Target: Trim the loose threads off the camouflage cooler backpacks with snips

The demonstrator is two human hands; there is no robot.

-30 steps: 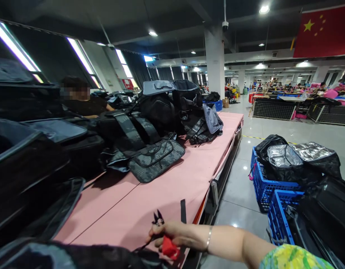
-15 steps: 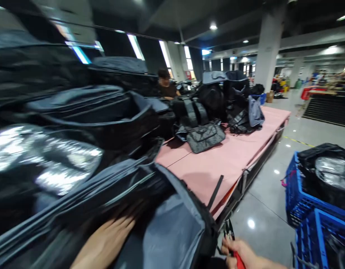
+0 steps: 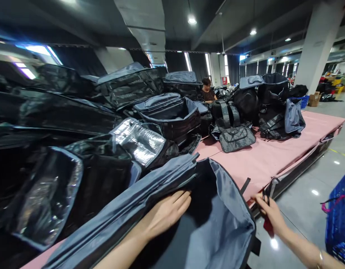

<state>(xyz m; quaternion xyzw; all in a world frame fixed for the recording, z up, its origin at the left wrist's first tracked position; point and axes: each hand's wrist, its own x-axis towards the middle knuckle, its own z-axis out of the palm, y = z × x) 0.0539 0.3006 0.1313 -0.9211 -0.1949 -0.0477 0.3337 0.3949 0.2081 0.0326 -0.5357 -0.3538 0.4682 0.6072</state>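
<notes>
**A:** ok what just changed?

**B:** View's swung left, so more of the piled bags shows. Left hand is further along inside the open bag, which sits right in front, by the near part of the pink counter. Right hand is up beside its rim. For the work, I'd say both hands are now close to that one bag.

**A:** Holding anything?

**B:** Right is curled round a red-handled tool. Left's fingers are stretched out; thumb's hidden, can't tell if it's pinching cloth.

**A:** Counts?

**B:** Two hands, one tool, one bag being handled, two blue crates, one co-worker. Piled bags overlap too much to count.
</notes>
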